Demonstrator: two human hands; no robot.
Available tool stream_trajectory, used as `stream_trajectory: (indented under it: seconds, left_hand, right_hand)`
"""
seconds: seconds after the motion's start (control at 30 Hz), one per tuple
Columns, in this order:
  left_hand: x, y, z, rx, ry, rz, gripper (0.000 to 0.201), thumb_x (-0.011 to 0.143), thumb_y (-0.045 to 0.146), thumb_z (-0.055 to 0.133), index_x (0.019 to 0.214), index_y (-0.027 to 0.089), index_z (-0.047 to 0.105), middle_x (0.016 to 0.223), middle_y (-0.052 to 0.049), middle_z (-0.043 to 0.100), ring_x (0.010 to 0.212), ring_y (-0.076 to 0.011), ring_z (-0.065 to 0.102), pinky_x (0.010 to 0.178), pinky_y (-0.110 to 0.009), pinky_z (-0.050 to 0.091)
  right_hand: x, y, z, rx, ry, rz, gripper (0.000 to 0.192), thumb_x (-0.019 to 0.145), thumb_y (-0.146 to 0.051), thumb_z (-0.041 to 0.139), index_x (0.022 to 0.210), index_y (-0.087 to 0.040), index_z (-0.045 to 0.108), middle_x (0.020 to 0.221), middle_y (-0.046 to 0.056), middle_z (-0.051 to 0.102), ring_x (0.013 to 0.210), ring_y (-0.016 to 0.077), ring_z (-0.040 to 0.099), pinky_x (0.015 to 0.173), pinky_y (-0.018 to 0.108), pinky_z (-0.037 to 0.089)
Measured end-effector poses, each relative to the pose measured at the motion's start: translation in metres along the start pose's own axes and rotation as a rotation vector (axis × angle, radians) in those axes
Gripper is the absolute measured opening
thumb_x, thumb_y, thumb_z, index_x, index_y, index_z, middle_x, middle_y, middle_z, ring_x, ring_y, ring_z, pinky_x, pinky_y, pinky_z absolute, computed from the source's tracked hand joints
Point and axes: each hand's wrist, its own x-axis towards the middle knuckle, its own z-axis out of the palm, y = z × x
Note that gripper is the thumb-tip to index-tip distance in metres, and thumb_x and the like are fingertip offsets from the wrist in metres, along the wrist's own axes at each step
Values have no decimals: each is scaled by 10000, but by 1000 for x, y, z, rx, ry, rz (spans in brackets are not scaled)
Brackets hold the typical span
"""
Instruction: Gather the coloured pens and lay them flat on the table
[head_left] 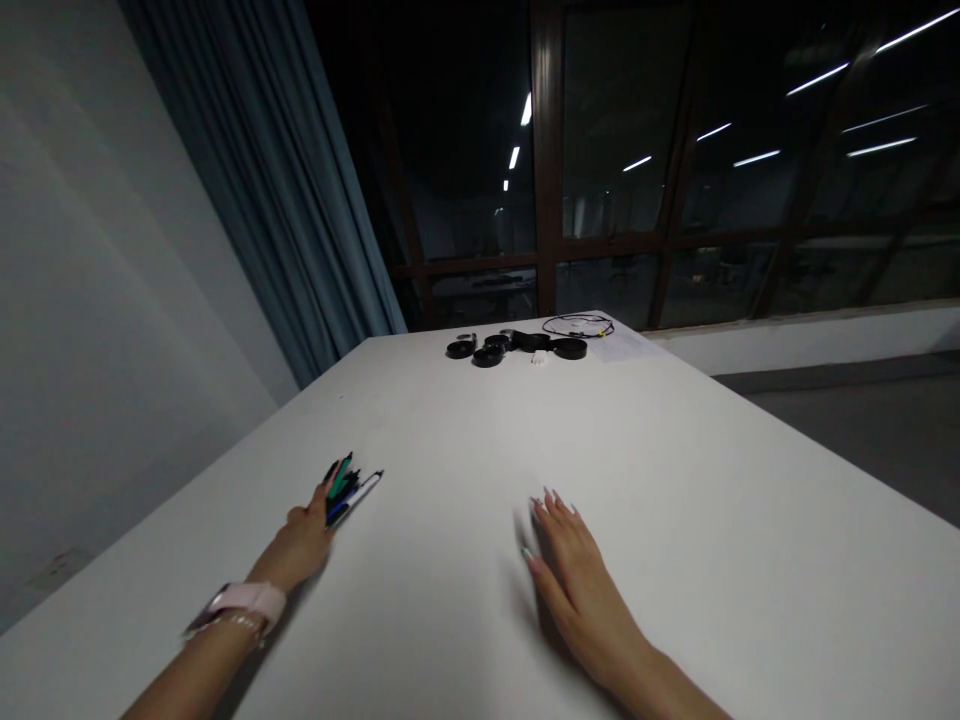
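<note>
Pens (346, 488), a small bundle of slim plastic barrels in green, black, blue and white, lie gathered in the left hand (301, 540), whose fingers are curled closed around their near ends; the tips fan out toward the far side, resting on or just above the table (675, 480). They sit at the near left of the tabletop, close to its left edge. A pale pink watch (247, 603) with a smooth band wraps the left wrist.

The right hand (577, 565) lies palm down and flat on the table at near centre, fingers extended and held close together, holding nothing. Its nails are long, pointed and light in colour.

The table is a broad matte white slab, smooth and without visible grain, tapering away toward the far end. There, well apart from both hands, sits a cluster of black round objects (517, 347), flat and disc-like, too small to identify further. Just right of them a thin black cable (577, 324) lies in a loose loop beside a pale sheet of paper (626, 346).

To the far left hangs a grey-blue curtain (285, 200) in soft vertical folds against a plain wall. Dark-framed windows (675, 180) behind the table reflect ceiling light strips.
</note>
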Motion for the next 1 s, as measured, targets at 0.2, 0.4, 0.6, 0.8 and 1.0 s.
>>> stream_trajectory:
  seconds: [0.2,0.4,0.6,0.8,1.0]
  left_hand:
    - [-14,23,8,206,41,42,692,810,195,354,1478,37,270,1123,-259,574,1000,-373,601,808,-443,457]
    - [-8,22,25,152,72,59,685,828,336,374,1451,53,359,1445,-268,409,1260,-420,461,952,-503,415]
    - [0,10,54,-11,187,78,822,829,554,407,1461,32,340,1544,-241,283,1403,-393,297,1098,-485,325]
    - [9,-11,61,-171,336,290,623,909,526,300,1327,145,562,1410,-133,534,1366,-283,407,1125,-449,330]
    - [14,-46,48,-240,380,267,572,870,486,313,1128,131,680,1271,-126,651,1187,-265,593,1056,-395,425]
  right_hand:
    - [0,0,-4,-13,-70,29,568,994,-435,378,1472,-128,368,1535,153,327,1435,287,251,1139,561,297]
    - [0,0,-3,-21,-81,43,572,998,-446,363,1481,-139,350,1551,140,294,1445,278,221,1150,558,274]
    - [2,0,-2,-27,-99,51,591,990,-469,371,1481,-142,355,1554,133,286,1443,281,220,1160,534,265]
    - [2,0,-1,-45,-127,64,605,992,-480,348,1484,-127,347,1556,136,270,1447,283,201,1163,537,249]
    - [1,2,0,-28,-126,66,595,988,-472,369,1487,-149,345,1559,124,267,1447,288,201,1161,541,254]
